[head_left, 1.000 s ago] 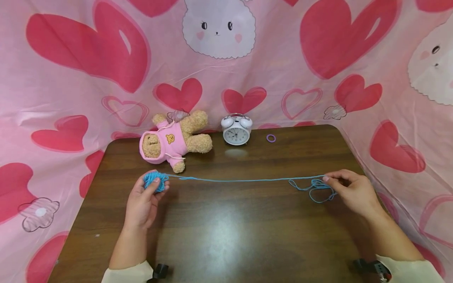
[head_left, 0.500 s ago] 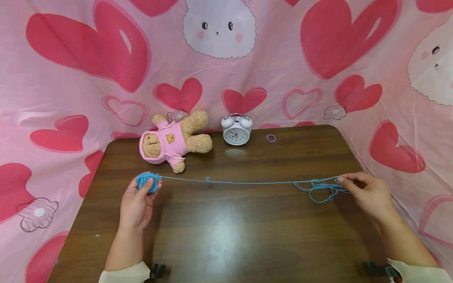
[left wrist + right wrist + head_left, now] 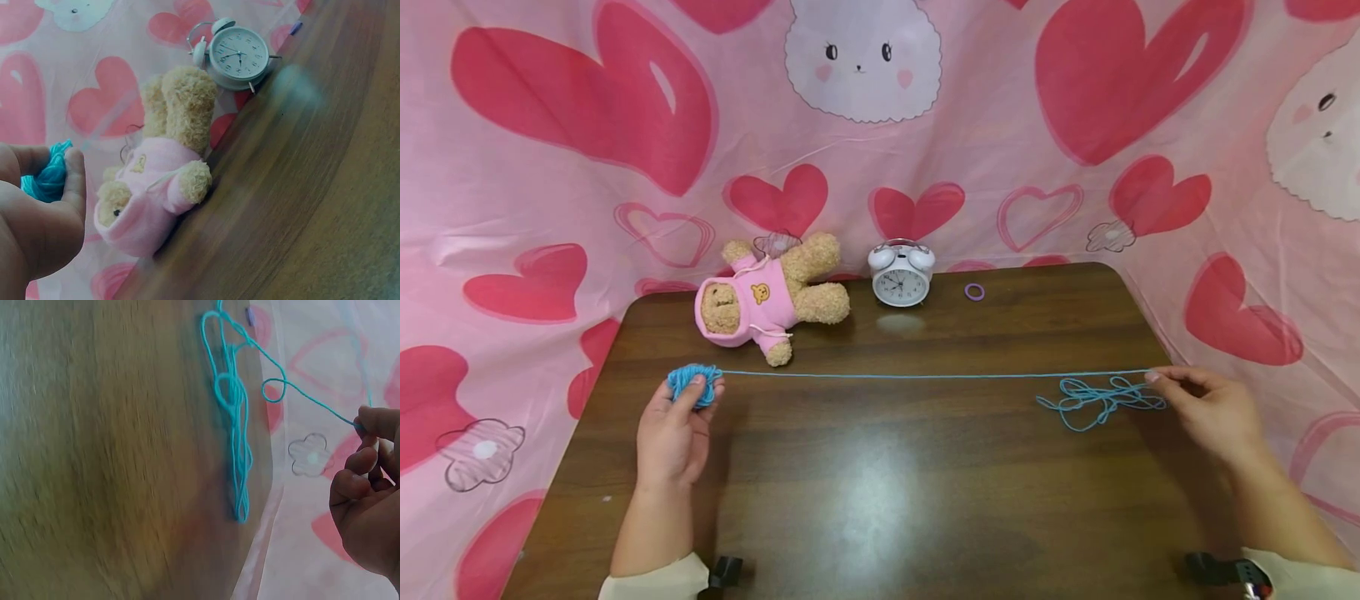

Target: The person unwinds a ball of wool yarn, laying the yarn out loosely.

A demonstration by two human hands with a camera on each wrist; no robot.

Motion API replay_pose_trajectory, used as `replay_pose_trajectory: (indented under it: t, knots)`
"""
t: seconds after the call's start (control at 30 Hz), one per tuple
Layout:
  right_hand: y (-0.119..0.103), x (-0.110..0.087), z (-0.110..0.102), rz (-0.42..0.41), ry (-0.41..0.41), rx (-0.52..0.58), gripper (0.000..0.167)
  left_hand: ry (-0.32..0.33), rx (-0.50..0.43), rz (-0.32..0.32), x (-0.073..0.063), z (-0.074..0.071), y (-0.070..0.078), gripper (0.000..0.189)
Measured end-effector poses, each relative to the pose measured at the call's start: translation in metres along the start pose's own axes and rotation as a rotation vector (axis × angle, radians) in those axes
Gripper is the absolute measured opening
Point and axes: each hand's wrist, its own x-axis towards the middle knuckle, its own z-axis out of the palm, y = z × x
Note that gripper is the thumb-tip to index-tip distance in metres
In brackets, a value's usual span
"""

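Observation:
My left hand (image 3: 676,442) grips a small ball of blue yarn (image 3: 694,385) between thumb and fingers, over the left side of the table. From the ball a strand of yarn (image 3: 925,377) runs straight and taut across to my right hand (image 3: 1213,412), which pinches it between thumb and forefinger. Loose loops of yarn (image 3: 1093,402) lie on the wood just left of the right hand. The left wrist view has the yarn ball (image 3: 49,175) partly hidden by fingers. In the right wrist view, a slack length hangs from the pinch down toward the loops (image 3: 234,425).
A teddy bear in a pink hoodie (image 3: 767,292) lies on its back at the rear left of the brown table (image 3: 880,500). Beside it stands a white alarm clock (image 3: 901,275), then a purple ring (image 3: 974,292). Pink heart-printed cloth (image 3: 985,100) encloses the back and sides.
Both hands have moved apart, the left one leftward with the ball and the right one rightward. The strand between them is longer and a small loop in it has gone. More yarn lies at right.

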Motion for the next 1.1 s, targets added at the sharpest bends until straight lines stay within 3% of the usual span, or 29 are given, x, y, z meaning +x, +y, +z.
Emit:
replay_pose_trajectory:
  t: [0.2,0.57,0.67,0.87,1.1]
  knots:
    - [0.016,0.007,-0.009,0.048,0.004,-0.006,0.024,-0.003,-0.037,0.003,0.0,0.0,0.001,0.024]
    - [0.038,0.017,-0.014,0.088,0.023,0.008,0.018,-0.02,0.041,-0.036,-0.001,-0.004,0.002,0.039]
    - [0.043,0.018,-0.013,0.105,0.004,0.01,0.021,-0.016,0.05,-0.037,-0.001,-0.004,0.003,0.037]
    - [0.059,0.022,-0.009,0.08,-0.039,-0.094,0.042,0.01,0.074,-0.055,-0.002,-0.003,0.005,0.04]
    - [0.065,0.023,-0.004,0.088,-0.091,-0.175,0.044,0.022,0.094,-0.064,-0.003,-0.002,0.004,0.033]
